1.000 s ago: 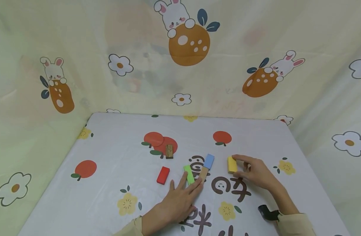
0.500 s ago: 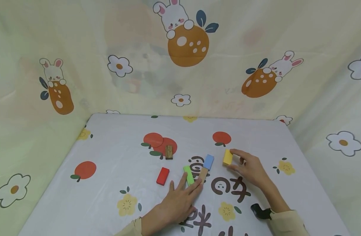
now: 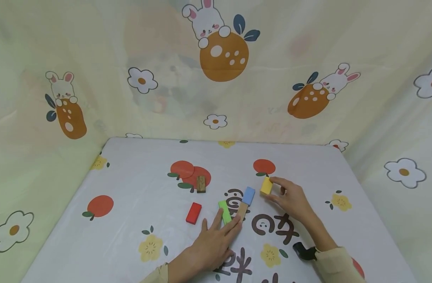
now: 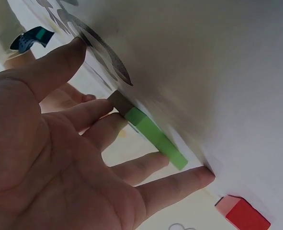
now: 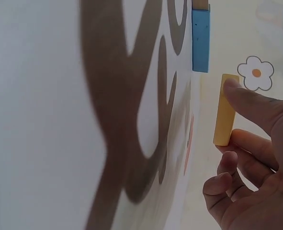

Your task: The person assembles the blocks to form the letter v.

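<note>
My left hand lies flat on the table with its fingers spread. Its fingertips touch a green block and a tan block. In the left wrist view the green block sits under the straight fingers. A blue block lies end to end with the tan one. My right hand pinches a yellow block just right of the blue block. In the right wrist view the yellow block stands on edge between finger and thumb, near the blue block.
A red block lies left of the green one, and a dark wooden block sits farther back on a printed orange. The white printed tablecloth is walled in by a cartoon-print curtain on three sides.
My right hand has carried the yellow block leftward and farther back, closer to the blue block. The left hand has stayed on the green and tan blocks.
</note>
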`<state>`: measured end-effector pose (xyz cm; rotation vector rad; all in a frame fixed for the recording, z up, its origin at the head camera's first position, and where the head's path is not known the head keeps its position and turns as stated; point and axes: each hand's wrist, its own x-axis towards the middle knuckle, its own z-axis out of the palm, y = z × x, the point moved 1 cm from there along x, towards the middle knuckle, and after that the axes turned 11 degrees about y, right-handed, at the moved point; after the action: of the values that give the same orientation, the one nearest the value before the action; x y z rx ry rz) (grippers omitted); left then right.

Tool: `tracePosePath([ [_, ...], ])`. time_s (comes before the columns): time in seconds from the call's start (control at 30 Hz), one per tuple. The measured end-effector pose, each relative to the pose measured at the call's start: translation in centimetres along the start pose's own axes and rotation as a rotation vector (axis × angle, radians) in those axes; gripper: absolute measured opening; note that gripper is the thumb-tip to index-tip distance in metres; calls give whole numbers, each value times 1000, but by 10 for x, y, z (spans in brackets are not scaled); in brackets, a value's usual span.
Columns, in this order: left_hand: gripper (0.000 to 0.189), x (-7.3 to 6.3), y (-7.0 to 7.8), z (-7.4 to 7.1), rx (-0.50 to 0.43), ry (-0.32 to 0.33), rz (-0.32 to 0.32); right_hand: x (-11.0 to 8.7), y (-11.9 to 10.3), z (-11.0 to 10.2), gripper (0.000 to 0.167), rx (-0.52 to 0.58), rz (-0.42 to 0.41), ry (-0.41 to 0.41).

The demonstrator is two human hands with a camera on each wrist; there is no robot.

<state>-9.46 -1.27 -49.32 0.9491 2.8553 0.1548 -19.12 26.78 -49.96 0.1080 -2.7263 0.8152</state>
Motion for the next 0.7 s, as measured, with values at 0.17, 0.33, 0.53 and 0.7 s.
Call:
tracePosePath([
  [0.17, 84, -1, 0, -1, 10, -1, 2, 3, -5, 3, 66, 5, 17, -6],
  [0.33, 83, -1, 0, -1, 12, 0, 2, 6, -9, 6, 65, 1, 8, -11],
  [0.53, 84, 0, 0, -2, -4, -7, -4, 8, -11, 10, 66, -3, 9, -10],
  [0.7, 84, -1, 0, -1, -18, -10, -2, 9, -13, 13, 65, -3, 14, -1],
])
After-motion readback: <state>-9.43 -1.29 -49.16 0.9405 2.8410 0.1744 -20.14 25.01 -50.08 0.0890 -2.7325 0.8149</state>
